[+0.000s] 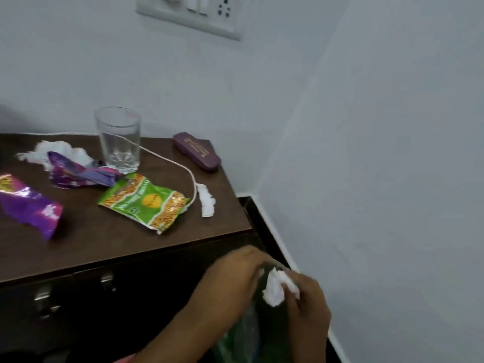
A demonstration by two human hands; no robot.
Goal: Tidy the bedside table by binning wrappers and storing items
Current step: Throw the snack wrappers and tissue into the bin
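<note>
- While one tissue wad is going into the green bag at the table's right front corner, most of the clutter sits on the table — early in the job, by my reading.
- Far left, front: purple wrapper, crumpled, lying flat, not binned.
- Behind it, near the wall: white tissue heap, with a second purple wrapper resting partly on it.
- Centre back: glass, upright, seemingly empty; a white cord runs behind it and curls toward the right edge.
- Centre front: green packet, flat, its right end touching the cord's tip.
- Just right of the packet: small tissue scrap, near the table edge.
- Back right corner: maroon case, closed — probably one for storing, not binning.
- Drawers below: shut, handles blurred; nothing shows as stored.
- Left hand: below the table front, fingers curled closed on the bag's rim, apparently holding the mouth open.
- Right hand: just right of the left, fingertips pinched shut on the wad, which sits over the bag's mouth, not released.
- Left to do, judged from this: three wrappers, two tissues, then glass, cord and case.
</note>
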